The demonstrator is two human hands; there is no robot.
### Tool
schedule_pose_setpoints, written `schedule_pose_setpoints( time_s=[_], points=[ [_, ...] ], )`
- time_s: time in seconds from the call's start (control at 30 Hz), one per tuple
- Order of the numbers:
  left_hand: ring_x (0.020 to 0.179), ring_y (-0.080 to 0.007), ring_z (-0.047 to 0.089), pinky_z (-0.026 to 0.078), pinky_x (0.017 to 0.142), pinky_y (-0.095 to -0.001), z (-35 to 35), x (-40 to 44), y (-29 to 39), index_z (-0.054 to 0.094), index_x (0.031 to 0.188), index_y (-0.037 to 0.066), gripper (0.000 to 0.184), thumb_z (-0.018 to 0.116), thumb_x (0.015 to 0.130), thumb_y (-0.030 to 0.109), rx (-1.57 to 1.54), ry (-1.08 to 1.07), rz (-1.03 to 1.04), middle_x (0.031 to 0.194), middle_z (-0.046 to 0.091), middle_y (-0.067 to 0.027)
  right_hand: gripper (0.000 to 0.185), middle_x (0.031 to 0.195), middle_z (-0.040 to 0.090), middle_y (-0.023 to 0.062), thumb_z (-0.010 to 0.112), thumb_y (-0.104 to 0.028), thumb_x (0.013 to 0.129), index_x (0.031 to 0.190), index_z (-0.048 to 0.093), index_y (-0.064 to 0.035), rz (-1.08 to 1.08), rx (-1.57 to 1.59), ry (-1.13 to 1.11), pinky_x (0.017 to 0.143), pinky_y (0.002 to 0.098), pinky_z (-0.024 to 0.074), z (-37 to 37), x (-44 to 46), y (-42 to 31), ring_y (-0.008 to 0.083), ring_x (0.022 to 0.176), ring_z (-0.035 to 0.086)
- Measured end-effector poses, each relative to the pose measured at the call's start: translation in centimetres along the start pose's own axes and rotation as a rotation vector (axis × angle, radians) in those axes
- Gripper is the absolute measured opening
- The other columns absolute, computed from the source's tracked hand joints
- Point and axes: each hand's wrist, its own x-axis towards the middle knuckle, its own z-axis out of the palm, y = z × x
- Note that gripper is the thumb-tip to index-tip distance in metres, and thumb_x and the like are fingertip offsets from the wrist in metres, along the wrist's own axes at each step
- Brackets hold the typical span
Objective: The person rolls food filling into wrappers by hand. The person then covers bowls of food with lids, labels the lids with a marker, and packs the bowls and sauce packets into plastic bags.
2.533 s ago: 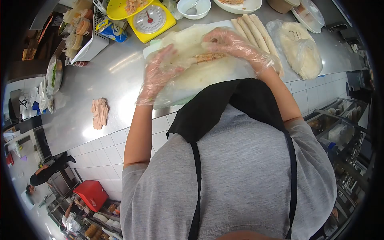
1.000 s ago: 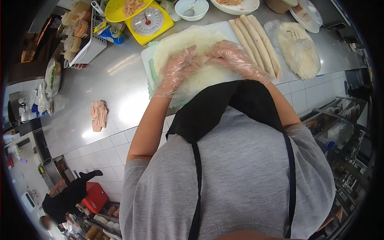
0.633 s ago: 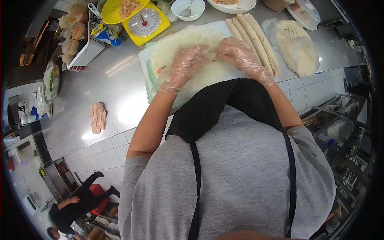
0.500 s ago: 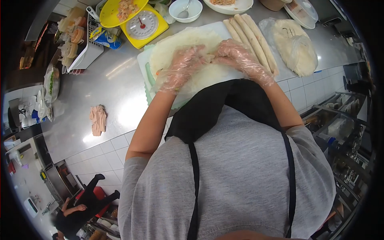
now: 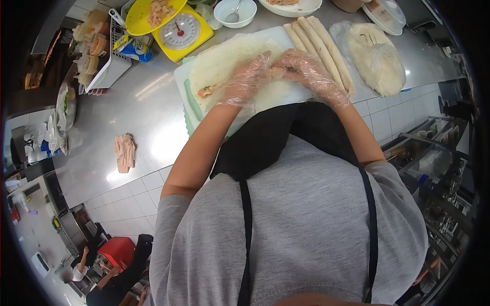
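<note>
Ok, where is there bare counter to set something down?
Widest: the counter between the basket, pink cloth and cutting board. Smaller: right of the dough. Crowded: the far side, with scale, bowl and plate, and the board's right edge, where rolls lie.

Steel counter (image 5: 153, 112) — yellow scale (image 5: 182, 34), white bowl (image 5: 245, 14), crumpled pinkish cloth (image 5: 125, 153), bagged pale mass (image 5: 376, 60)

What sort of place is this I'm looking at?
Most likely a commercial kitchen: a long metal counter, a yellow dial scale, and pale rolls lined up side by side.
</note>
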Motion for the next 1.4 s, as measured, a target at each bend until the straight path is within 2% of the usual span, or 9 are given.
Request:
schedule_pose_setpoints(
  time_s=[0.1,0.33,0.4,0.5,0.93,1.03,1.2,1.33,1.4],
  points=[
    [0.105,-0.0271,0.054,0.040,0.092,-0.0348,-1.9,-1.4,-1.8,0.048,0.126,0.007,0.054,0.065,0.080,0.029,0.121,0.000,0.172,0.116,0.058,-0.0131,0.027,0.097,0.057,0.0080,0.059,-0.020,0.078,0.100,0.062,-0.0041,0.010,0.016,0.010,0.084,0.0328,0.0418,0.2,0.1,0.0,0.0233,0.095,0.054],
    [0.097,-0.0219,0.058,0.045,0.085,-0.0336,-7.6,-6.1,-4.2,0.047,0.126,0.007,0.051,0.065,0.079,0.017,0.508,0.067,0.032,0.105,0.062,-0.0108,0.029,0.099,0.056,0.0083,0.062,-0.023,0.080,0.103,0.062,-0.0045,0.078,0.102,-0.042,0.087,0.0334,0.0407,0.1,0.3,0.5,0.0233,0.097,0.053],
    [0.091,-0.0168,0.059,0.048,0.079,-0.0296,-8.9,-7.4,-5.2,0.047,0.126,0.005,0.056,0.069,0.075,0.010,-0.207,0.070,-0.241,0.102,0.061,-0.0103,0.029,0.099,0.056,0.0085,0.062,-0.024,0.080,0.102,0.063,-0.0049,0.071,0.018,-0.103,0.085,0.0337,0.0413,-0.8,1.1,0.0,0.0235,0.096,0.053],
    [0.091,-0.0140,0.058,0.050,0.077,-0.0254,-10.6,-8.8,-5.4,0.051,0.121,0.004,0.054,0.072,0.072,0.005,-0.457,0.182,-0.267,0.100,0.059,-0.0096,0.027,0.096,0.057,0.0088,0.062,-0.023,0.078,0.099,0.064,-0.0057,-0.014,-0.022,-0.044,0.084,0.0339,0.0417,-1.0,2.1,-1.1,0.0243,0.094,0.054],
    [0.085,-0.0126,0.056,0.047,0.076,-0.0252,-9.1,-8.6,-4.5,0.055,0.115,0.002,0.044,0.071,0.075,0.007,-0.125,0.254,-0.226,0.096,0.059,-0.0053,0.010,0.078,0.057,0.0073,0.066,-0.008,0.071,0.080,0.063,-0.0044,-0.356,0.050,-0.029,0.074,0.0359,0.0445,5.6,6.3,-3.4,0.0256,0.081,0.056],
    [0.086,-0.0120,0.056,0.047,0.078,-0.0253,-9.2,-9.3,-6.5,0.056,0.114,0.002,0.042,0.070,0.075,0.007,-0.567,0.415,-0.160,0.097,0.059,-0.0044,0.011,0.078,0.057,0.0070,0.067,-0.008,0.071,0.079,0.061,-0.0046,-0.372,0.017,-0.029,0.074,0.0357,0.0443,5.4,6.5,-3.7,0.0258,0.080,0.056],
    [0.094,-0.0135,0.055,0.047,0.083,-0.0270,-8.8,-9.1,-6.0,0.051,0.118,-0.001,0.049,0.071,0.074,0.008,-0.174,0.224,-0.244,0.101,0.058,-0.0055,0.011,0.080,0.056,0.0066,0.067,-0.009,0.070,0.079,0.061,-0.0059,-0.452,0.037,-0.036,0.073,0.0354,0.0441,8.2,7.7,-3.4,0.0261,0.081,0.055],
    [0.095,-0.0139,0.055,0.047,0.083,-0.0273,-8.1,-9.0,-6.0,0.052,0.117,0.000,0.049,0.072,0.074,0.010,-0.429,0.258,-0.219,0.103,0.058,-0.0057,0.012,0.081,0.056,0.0064,0.067,-0.011,0.070,0.080,0.061,-0.0062,-0.449,0.032,-0.050,0.073,0.0355,0.0440,8.9,8.1,-3.7,0.0264,0.081,0.055],
    [0.096,-0.0143,0.055,0.046,0.083,-0.0269,-8.5,-9.2,-5.1,0.051,0.116,0.000,0.048,0.072,0.074,0.010,-0.160,0.364,-0.106,0.104,0.058,-0.0062,0.012,0.080,0.056,0.0064,0.067,-0.011,0.070,0.079,0.060,-0.0061,-0.422,0.017,-0.078,0.073,0.0357,0.0440,8.4,8.2,-4.2,0.0266,0.081,0.055]
  ],
)
